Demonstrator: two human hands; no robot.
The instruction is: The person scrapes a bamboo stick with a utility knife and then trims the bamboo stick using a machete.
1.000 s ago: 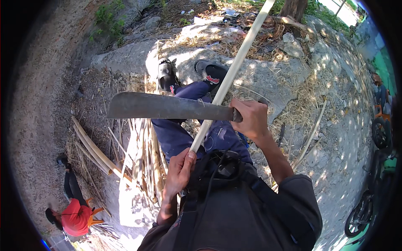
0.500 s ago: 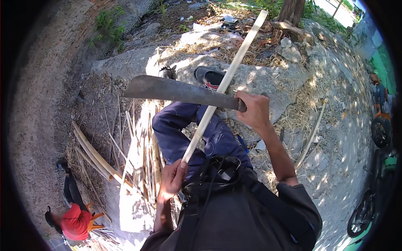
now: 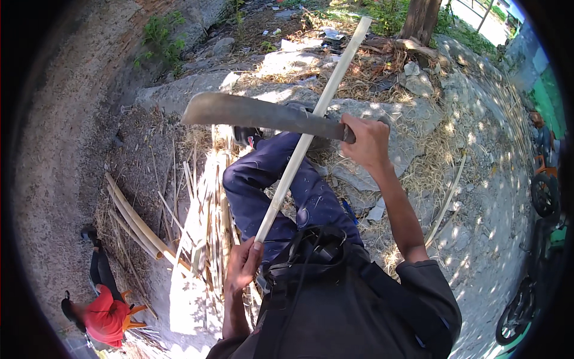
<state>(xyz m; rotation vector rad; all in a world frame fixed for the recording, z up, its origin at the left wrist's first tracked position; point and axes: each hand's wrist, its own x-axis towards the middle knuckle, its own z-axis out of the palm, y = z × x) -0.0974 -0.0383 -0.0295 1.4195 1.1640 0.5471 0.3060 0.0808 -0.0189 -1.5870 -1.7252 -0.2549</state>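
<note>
My right hand (image 3: 368,142) is closed round the handle of a machete (image 3: 257,112), whose broad dark blade points left. Beneath the blade, and crossing it, runs a long pale bamboo strip (image 3: 287,179); whether blade and strip touch I cannot tell. The strip's near end is gripped in my left hand (image 3: 243,263), close to my waist. From there it slants up and away to the right over my legs in dark blue trousers (image 3: 257,185). Dark shoes show beyond my knees, partly hidden by the blade.
Split bamboo strips (image 3: 209,209) lie heaped left of my legs, beside thicker bamboo poles (image 3: 140,226). A person in red (image 3: 104,317) sits at the lower left. Rocks and dry shavings (image 3: 427,167) cover the ground ahead and right. A tree trunk (image 3: 420,24) stands far off; motorbikes (image 3: 517,305) line the right edge.
The machete has moved a little farther away along the strip, with my right hand. My left hand keeps its grip, and one foot has shifted.
</note>
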